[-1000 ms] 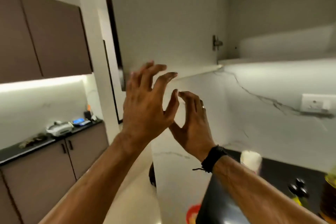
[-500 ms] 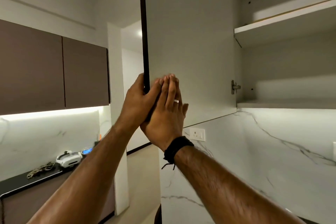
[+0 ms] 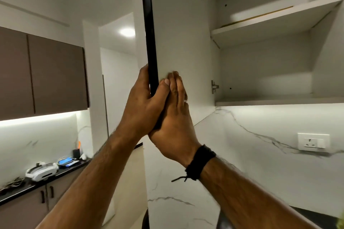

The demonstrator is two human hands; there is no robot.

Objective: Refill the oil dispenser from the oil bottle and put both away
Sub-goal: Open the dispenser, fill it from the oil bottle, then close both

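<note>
Gripping the dark front edge of an open cabinet door (image 3: 178,29), the left hand (image 3: 143,108) wraps its fingers behind the edge while its thumb lies across the white inner face. The right hand (image 3: 174,117) lies flat against that inner face, fingers straight and together, touching the left thumb. It wears a ring, and a black wristband (image 3: 201,162) circles its wrist. Neither hand's grip holds the oil dispenser or the oil bottle, and neither one can be made out in this view.

The door stands swung out, edge-on to the viewer. To its right, the cabinet interior shows an upper shelf (image 3: 275,20) and a lower shelf (image 3: 279,101), both white, with open space between them. Two metal hinges sit on the door's inner side. Below the cabinet, a marble-veined wall carries a socket (image 3: 313,142). At far left, brown wall cabinets (image 3: 42,74) hang above a lit backsplash, and a dark tabletop (image 3: 61,172) carries a white headset (image 3: 41,171) and small items.
</note>
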